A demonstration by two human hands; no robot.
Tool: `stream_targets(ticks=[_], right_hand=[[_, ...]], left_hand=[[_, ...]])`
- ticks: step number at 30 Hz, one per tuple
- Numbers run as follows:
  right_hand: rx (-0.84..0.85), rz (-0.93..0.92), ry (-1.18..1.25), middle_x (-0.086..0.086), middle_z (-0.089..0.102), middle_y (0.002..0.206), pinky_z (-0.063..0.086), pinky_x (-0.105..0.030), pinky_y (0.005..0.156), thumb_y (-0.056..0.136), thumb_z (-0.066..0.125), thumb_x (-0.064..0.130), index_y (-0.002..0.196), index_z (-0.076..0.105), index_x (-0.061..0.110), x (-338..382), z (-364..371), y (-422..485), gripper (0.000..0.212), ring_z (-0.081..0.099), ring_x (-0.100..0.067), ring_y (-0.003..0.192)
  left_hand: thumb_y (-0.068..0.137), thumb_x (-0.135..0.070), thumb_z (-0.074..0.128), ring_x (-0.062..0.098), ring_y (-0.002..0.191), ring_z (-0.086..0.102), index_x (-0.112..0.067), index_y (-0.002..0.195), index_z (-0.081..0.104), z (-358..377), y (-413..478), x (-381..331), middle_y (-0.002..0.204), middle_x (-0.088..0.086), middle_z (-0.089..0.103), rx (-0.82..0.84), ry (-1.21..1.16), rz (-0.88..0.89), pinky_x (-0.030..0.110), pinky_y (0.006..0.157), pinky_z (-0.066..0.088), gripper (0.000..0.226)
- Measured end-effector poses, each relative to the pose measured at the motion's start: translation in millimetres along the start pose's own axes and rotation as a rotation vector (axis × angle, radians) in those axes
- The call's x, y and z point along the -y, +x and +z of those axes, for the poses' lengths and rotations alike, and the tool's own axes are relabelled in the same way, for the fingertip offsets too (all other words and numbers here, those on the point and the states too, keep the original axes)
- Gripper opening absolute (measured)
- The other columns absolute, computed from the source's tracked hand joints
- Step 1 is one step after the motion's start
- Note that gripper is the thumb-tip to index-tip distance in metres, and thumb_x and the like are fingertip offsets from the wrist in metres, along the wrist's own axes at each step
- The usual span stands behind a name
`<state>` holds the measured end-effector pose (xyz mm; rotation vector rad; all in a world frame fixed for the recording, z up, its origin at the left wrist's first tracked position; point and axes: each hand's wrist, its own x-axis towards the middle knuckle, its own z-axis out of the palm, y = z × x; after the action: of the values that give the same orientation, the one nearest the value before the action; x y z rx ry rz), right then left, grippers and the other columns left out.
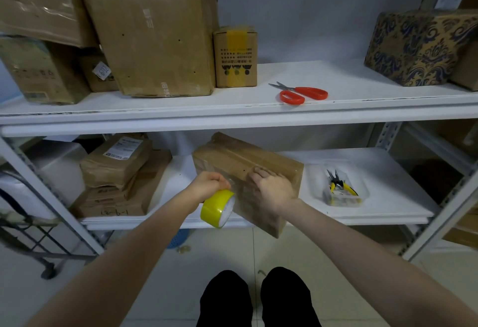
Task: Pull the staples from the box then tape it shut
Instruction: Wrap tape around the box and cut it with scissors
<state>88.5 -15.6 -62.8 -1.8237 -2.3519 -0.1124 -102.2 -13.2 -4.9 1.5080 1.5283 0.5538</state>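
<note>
White metal shelving fills the view, and on its lower shelf (pixel 388 213) the left hand (pixel 207 184) grips a yellow roll of packing tape (pixel 216 207) beside the long brown cardboard box (pixel 243 163) while the right hand (pixel 271 189) presses flat, fingers spread, apparently pinning the tape down.

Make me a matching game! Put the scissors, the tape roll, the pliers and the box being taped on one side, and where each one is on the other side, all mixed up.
Things:
1. scissors
2. tape roll
3. pliers
4. box

Places:
A. in the clear tray
B. under the right hand
C. on the upper shelf
D. in the left hand

Pairs: 1-C, 2-D, 3-A, 4-B
</note>
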Motion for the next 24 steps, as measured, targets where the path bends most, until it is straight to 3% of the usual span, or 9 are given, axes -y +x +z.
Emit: stream_targets(ticks=[3, 5, 7, 9, 12, 15, 21, 24], right_hand=[[0.043, -0.011, -0.004, 0.005, 0.024, 0.157, 0.017, -0.03, 0.115, 0.095, 0.049, 0.021, 0.146, 0.032, 0.025, -21, -1, -3, 0.054, 0.022, -0.013, 0.145], [0.0, 0.005, 0.059, 0.004, 0.033, 0.154, 0.02, -0.032, 0.114, 0.093, 0.053, 0.019, 0.142, 0.04, 0.026, -25, -5, -7, 0.051, 0.029, -0.015, 0.142], [-0.16, 0.056, 0.269, -0.001, 0.056, 0.135, 0.038, -0.035, 0.104, 0.092, 0.052, 0.019, 0.128, 0.057, 0.022, -17, -8, -11, 0.036, 0.049, -0.022, 0.126], [-0.215, 0.125, 0.553, -0.002, 0.07, 0.104, 0.048, -0.034, 0.083, 0.094, 0.052, 0.028, 0.106, 0.068, 0.017, -1, -15, -14, 0.022, 0.062, -0.021, 0.098], [-0.147, 0.169, 0.782, 0.007, 0.067, 0.074, 0.044, -0.023, 0.064, 0.088, 0.065, 0.033, 0.08, 0.071, 0.02, 13, -22, -17, 0.016, 0.06, -0.008, 0.072], [-0.217, 0.234, 0.862, 0.007, 0.068, 0.07, 0.044, -0.023, 0.064, 0.081, 0.073, 0.022, 0.071, 0.072, 0.021, 13, -23, -16, 0.011, 0.061, -0.01, 0.071], [-0.285, 0.349, 0.866, 0.012, 0.062, 0.061, 0.036, -0.013, 0.054, 0.082, 0.072, 0.02, 0.067, 0.069, 0.022, 10, -30, -17, 0.016, 0.055, -0.003, 0.061], [-0.274, 0.39, 0.85, 0.01, 0.061, 0.061, 0.036, -0.013, 0.053, 0.082, 0.071, 0.021, 0.065, 0.067, 0.022, 8, -33, -15, 0.018, 0.053, -0.004, 0.059]], left_hand=[[0.089, -0.017, 0.063, 0.014, 0.072, 0.051, -0.021, 0.069, 0.061, 4, 0, 0, 0.076, 0.0, 0.054, -0.006, -0.031, -0.015, 0.023, 0.063, 0.04, 0.02], [0.089, -0.017, 0.063, 0.013, 0.07, 0.05, -0.02, 0.069, 0.06, 11, 1, -1, 0.076, 0.0, 0.054, -0.01, -0.036, -0.009, 0.023, 0.063, 0.04, 0.02], [0.089, -0.013, 0.061, 0.015, 0.073, 0.051, -0.019, 0.069, 0.06, 20, 2, -4, 0.076, -0.001, 0.055, -0.018, -0.058, 0.016, 0.022, 0.062, 0.04, 0.02], [0.089, -0.009, 0.059, 0.016, 0.076, 0.051, -0.019, 0.067, 0.061, 29, 2, -9, 0.072, -0.002, 0.056, -0.04, -0.089, 0.06, 0.021, 0.062, 0.039, 0.024], [0.091, -0.006, 0.054, 0.017, 0.076, 0.051, -0.02, 0.064, 0.059, 40, 3, -11, 0.068, -0.002, 0.055, -0.074, -0.142, 0.083, 0.024, 0.065, 0.039, 0.031], [0.089, -0.01, 0.058, 0.02, 0.08, 0.053, -0.021, 0.065, 0.062, 44, 3, -12, 0.069, 0.001, 0.057, -0.071, -0.186, 0.083, 0.029, 0.075, 0.041, 0.026], [0.092, -0.016, 0.056, 0.017, 0.101, 0.059, -0.015, 0.096, 0.069, 56, 2, -9, 0.104, 0.008, 0.068, -0.118, -0.195, 0.136, 0.025, 0.086, 0.039, 0.013], [0.09, -0.02, 0.062, 0.018, 0.116, 0.056, -0.016, 0.127, 0.058, 61, -2, -11, 0.116, 0.005, 0.063, -0.147, -0.227, 0.128, 0.025, 0.095, 0.039, 0.038]])
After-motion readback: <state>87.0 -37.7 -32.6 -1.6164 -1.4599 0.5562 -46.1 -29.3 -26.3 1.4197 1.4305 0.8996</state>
